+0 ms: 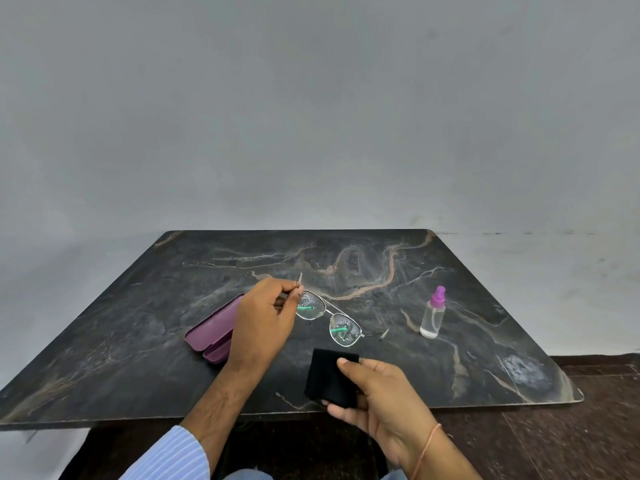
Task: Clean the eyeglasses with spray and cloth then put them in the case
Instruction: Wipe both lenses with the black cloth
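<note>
Thin metal-framed eyeglasses (327, 317) hover just above the middle of the table, both lenses speckled with spray droplets. My left hand (265, 323) pinches the frame at its left hinge, with one temple sticking up past the fingers. My right hand (375, 389) holds a folded black cloth (329, 377) near the table's front edge, thumb on top of it. The purple case (211, 332) lies open to the left, partly behind my left hand. A small clear spray bottle (433, 315) with a purple nozzle stands upright to the right of the glasses.
The dark marble-patterned table (138, 306) runs back to a plain grey wall. Its front edge is just beyond my wrists, and its right edge drops to a dark reddish floor (571, 438). A pale smudge marks the table's front right corner.
</note>
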Action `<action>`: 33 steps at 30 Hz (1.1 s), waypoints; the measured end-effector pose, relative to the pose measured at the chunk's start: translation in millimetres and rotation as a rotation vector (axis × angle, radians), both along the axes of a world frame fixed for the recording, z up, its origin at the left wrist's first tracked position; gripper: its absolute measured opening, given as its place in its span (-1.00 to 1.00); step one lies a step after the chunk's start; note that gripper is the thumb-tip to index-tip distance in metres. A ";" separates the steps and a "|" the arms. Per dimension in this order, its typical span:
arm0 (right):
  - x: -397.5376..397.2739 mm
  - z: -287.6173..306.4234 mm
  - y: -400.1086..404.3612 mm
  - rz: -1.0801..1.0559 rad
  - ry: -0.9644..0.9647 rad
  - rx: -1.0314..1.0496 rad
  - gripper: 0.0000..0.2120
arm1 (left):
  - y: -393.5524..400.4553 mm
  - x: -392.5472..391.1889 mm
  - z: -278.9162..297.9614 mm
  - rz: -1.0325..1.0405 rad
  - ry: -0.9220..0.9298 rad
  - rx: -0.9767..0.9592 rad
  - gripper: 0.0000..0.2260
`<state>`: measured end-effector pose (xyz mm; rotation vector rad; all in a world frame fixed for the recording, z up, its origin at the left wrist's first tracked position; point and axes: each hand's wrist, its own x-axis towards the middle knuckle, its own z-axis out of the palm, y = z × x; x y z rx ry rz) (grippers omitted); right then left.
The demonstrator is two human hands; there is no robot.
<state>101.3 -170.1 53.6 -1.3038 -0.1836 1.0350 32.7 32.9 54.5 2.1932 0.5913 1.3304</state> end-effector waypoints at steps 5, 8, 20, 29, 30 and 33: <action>0.1 -2.3 -1.9 -0.018 0.076 0.016 -0.84 | 5.3 -3.9 11.0 0.053 -0.069 -0.066 -0.97; 6.8 -2.8 4.8 -0.133 0.146 0.124 -0.85 | 5.1 -1.7 16.0 0.075 -0.100 -0.117 -0.95; 37.0 0.9 27.3 -0.142 0.042 0.434 -0.78 | -1.1 -6.6 -16.5 -0.022 -0.119 -0.390 -0.90; 63.6 -5.3 34.0 -0.086 0.121 0.383 -0.81 | 7.7 -22.3 -42.4 -0.287 0.122 -0.172 -0.69; 64.9 -7.1 34.3 -0.089 0.127 0.385 -0.80 | 6.0 -24.1 -44.1 -0.312 0.167 -0.146 -0.61; 69.5 -12.1 36.4 -0.103 0.142 0.386 -0.66 | 2.6 -27.1 -46.6 -0.318 0.272 -0.026 -0.35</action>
